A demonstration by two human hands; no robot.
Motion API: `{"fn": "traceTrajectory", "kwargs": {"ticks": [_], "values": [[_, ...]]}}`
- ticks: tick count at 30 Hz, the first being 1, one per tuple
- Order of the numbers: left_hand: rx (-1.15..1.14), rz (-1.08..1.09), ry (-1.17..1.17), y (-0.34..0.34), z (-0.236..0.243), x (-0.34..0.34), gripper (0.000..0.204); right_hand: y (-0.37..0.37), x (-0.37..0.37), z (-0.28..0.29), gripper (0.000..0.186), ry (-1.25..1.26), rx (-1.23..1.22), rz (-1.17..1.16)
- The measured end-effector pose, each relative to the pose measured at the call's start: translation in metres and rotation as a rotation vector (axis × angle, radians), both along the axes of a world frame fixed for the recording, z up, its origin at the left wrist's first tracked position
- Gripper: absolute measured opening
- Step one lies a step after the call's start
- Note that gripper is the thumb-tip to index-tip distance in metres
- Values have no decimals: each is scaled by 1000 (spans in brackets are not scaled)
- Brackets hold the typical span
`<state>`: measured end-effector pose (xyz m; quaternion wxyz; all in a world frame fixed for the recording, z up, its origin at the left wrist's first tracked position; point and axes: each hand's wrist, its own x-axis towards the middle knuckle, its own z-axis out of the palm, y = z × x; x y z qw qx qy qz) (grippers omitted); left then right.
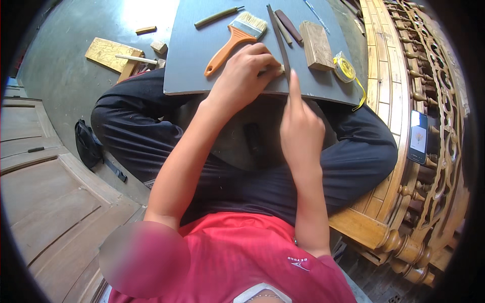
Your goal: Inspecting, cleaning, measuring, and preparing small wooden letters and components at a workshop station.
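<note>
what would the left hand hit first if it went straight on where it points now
Most likely the long dark file, which crosses just ahead of the left hand; whether they already touch is hard to tell. Past it, the wooden block looks roughly in line.

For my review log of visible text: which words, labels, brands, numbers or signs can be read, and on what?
Red short-sleeved fabric shirt: white printed lettering beside a small white logo; wording withheld.
Yellow rounded tape measure: any markings are too small and blurred to read.
Black rectangular phone, screen lit: any writing is too small to read.
</note>
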<state>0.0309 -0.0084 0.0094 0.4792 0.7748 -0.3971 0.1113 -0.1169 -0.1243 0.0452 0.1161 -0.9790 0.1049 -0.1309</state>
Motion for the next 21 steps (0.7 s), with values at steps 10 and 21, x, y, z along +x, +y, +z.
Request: {"fn": "traceTrajectory", "kwargs": {"ticks": [10, 21], "values": [[15, -107, -9, 10, 3, 1, 15, 7, -52, -1, 73, 11, -13, 36], [44, -188, -43, 11, 6, -14, 16, 10, -53, -2, 75, -9, -31, 16]]}}
